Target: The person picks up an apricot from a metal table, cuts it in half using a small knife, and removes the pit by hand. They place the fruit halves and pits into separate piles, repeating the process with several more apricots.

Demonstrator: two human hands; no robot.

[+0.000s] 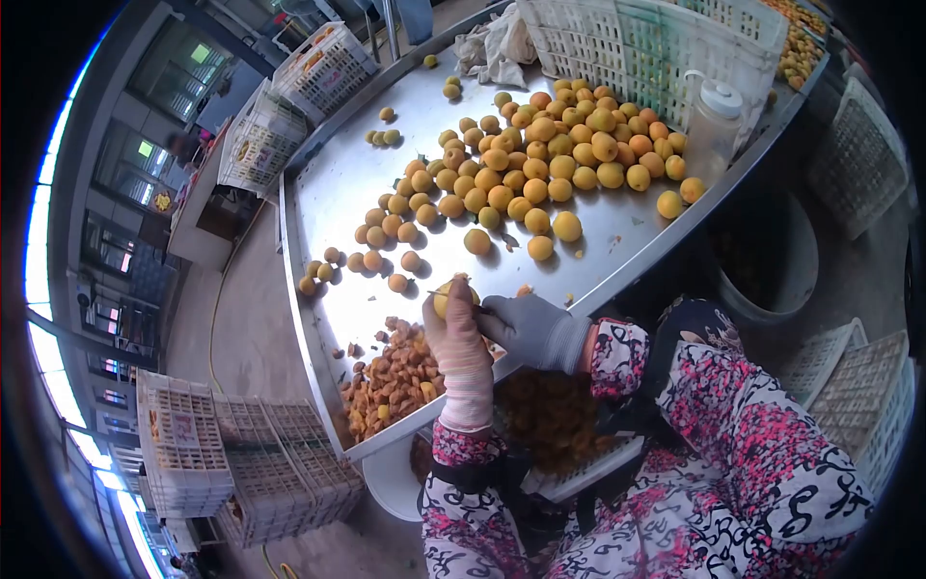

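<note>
My left hand [457, 343], in a pale pinkish glove, is closed around a yellow apricot [442, 301] above the near edge of the metal table. Beside it my right hand [535, 333], in a grey glove, is closed on a small knife [476, 308]. Only a thin part of the knife shows against the fruit; the grip is mostly hidden in the fingers. Just beyond both hands lie many whole apricots [521, 174]. Left of my left hand is a heap of brownish-orange cut apricot pieces [391, 381].
A white plastic crate [656, 58], a capped plastic jug [715, 121] and a crumpled cloth [496, 46] stand at the table's [338, 193] far side. Stacked crates [178, 439] sit on the floor at left. Below the table are a crate of orange pieces [555, 420] and a bucket [391, 480].
</note>
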